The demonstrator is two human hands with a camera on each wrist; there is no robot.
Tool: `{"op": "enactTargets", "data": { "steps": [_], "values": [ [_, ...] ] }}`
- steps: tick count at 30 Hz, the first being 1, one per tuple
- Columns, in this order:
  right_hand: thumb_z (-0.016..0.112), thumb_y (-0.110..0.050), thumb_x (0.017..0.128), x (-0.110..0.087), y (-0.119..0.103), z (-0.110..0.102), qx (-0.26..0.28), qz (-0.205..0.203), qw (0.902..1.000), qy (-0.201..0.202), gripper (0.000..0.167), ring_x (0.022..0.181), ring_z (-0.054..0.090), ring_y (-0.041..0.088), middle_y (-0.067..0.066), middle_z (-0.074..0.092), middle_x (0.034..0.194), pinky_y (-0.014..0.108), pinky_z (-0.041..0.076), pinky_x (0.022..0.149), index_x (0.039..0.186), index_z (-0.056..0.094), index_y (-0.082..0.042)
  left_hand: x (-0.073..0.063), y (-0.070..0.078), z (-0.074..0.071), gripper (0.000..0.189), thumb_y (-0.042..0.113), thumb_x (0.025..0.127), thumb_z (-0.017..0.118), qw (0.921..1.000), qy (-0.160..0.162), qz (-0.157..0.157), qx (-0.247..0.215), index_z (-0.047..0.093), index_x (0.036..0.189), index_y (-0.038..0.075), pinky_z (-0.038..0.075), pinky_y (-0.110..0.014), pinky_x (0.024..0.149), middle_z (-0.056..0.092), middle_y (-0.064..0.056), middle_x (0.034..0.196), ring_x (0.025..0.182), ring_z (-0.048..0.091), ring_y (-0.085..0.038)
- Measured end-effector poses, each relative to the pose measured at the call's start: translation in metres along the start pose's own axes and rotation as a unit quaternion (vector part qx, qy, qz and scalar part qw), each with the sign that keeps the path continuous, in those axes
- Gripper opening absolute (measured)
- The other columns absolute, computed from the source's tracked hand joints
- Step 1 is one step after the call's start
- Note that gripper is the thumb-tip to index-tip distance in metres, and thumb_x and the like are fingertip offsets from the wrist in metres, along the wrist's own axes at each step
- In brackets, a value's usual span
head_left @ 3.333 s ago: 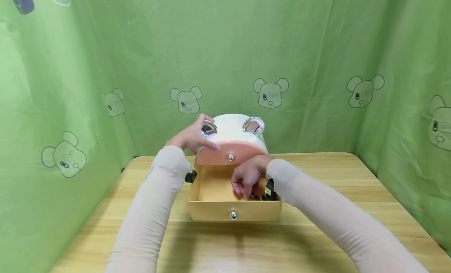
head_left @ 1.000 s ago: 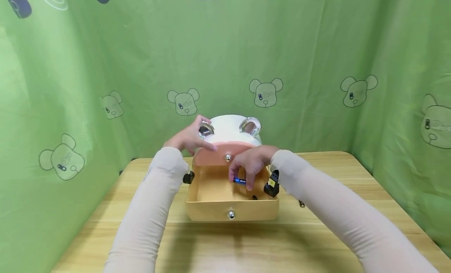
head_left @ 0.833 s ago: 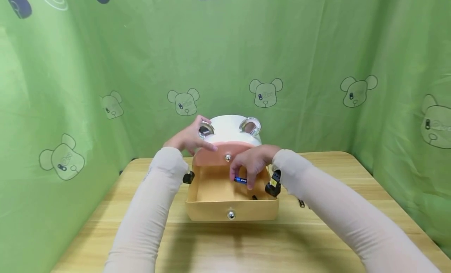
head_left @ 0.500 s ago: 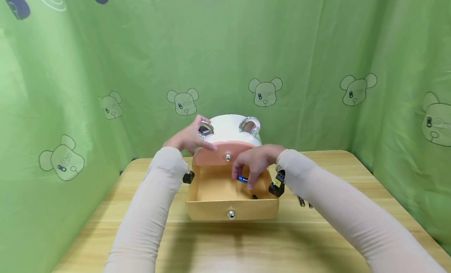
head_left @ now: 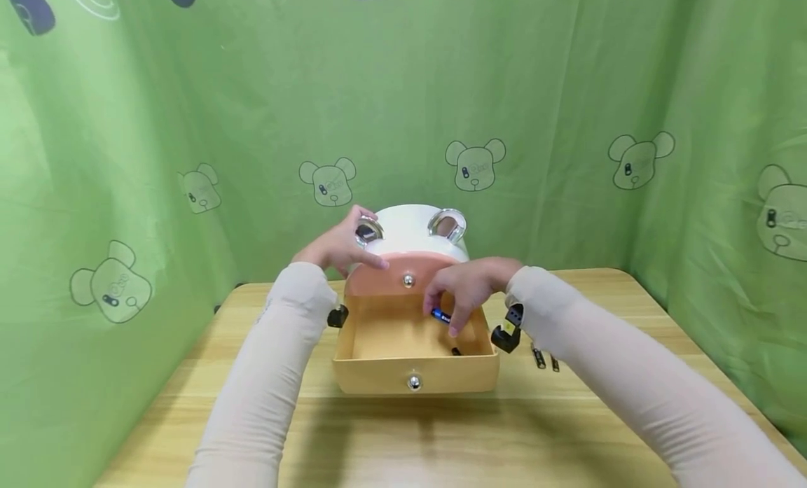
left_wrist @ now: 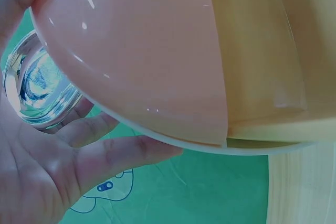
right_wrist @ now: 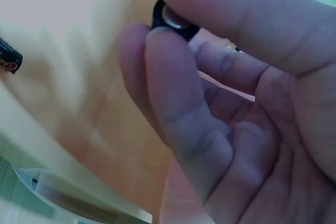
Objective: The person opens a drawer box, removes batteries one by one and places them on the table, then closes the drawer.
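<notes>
A small white drawer box [head_left: 406,225] with silver ears and a pink upper drawer front [head_left: 372,281] stands on the table. Its yellow lower drawer [head_left: 416,376] is pulled out. With fingers around the left ear [left_wrist: 39,82] and thumb on the pink front, my left hand [head_left: 337,246] holds the box. My right hand [head_left: 469,285] pinches a blue and black battery [head_left: 440,315] above the drawer's right side. In the right wrist view the battery's end [right_wrist: 176,19] shows between thumb and fingers. Another dark battery [head_left: 456,351] lies in the drawer's front right.
Two dark batteries [head_left: 538,357] lie on the wooden table [head_left: 252,390] to the right of the drawer, partly beneath the right forearm. A green curtain [head_left: 536,68] encloses the table at the back and sides.
My right hand reached down in the drawer, took hold of the blue battery, and has lifted it and moved right. The batteries on the table have come into sight. The left hand stays put.
</notes>
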State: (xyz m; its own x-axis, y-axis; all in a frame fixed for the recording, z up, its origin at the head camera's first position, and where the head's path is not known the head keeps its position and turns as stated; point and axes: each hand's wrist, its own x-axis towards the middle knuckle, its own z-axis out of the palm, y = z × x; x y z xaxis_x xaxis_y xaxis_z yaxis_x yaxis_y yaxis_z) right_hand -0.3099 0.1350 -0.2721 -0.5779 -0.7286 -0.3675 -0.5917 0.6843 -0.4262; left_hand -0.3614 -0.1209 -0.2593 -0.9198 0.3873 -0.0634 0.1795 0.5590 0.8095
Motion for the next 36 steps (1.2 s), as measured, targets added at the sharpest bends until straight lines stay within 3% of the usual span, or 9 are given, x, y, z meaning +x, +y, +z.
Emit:
{"op": "enactTargets", "data": {
  "steps": [10,27,36],
  "values": [
    [0.086,-0.016,0.073,-0.01,0.006,-0.002,0.028,-0.003,0.9995,0.012,0.044,0.109,0.053,0.028,-0.002,0.059,0.11,0.035,0.045,0.094,0.111,0.064,-0.013,-0.004,0.003,-0.001,0.098,0.017,0.063,0.091,1.0,0.002,0.0,0.006,0.029,0.137,0.03,0.059,-0.045,0.062,0.035,-0.015,0.141,0.113,0.05,-0.038],
    [0.086,-0.014,0.072,-0.028,0.014,-0.001,0.086,0.003,0.996,0.026,0.053,0.088,0.058,0.021,0.005,0.057,0.108,0.033,0.052,0.081,0.116,0.059,-0.005,-0.002,0.003,-0.002,0.101,0.019,0.061,0.093,1.0,0.002,-0.001,0.01,0.028,0.137,0.03,0.059,-0.046,0.061,0.036,-0.014,0.141,0.114,0.05,-0.039],
    [0.085,-0.012,0.073,-0.04,0.019,0.0,0.101,0.005,0.994,0.042,0.052,0.091,0.06,0.023,0.01,0.055,0.114,0.033,0.052,0.084,0.117,0.059,-0.006,-0.005,0.006,-0.002,0.1,0.02,0.062,0.092,0.9998,0.001,-0.007,0.017,0.028,0.139,0.03,0.059,-0.044,0.062,0.034,-0.012,0.144,0.115,0.05,-0.037]
  ]
}}
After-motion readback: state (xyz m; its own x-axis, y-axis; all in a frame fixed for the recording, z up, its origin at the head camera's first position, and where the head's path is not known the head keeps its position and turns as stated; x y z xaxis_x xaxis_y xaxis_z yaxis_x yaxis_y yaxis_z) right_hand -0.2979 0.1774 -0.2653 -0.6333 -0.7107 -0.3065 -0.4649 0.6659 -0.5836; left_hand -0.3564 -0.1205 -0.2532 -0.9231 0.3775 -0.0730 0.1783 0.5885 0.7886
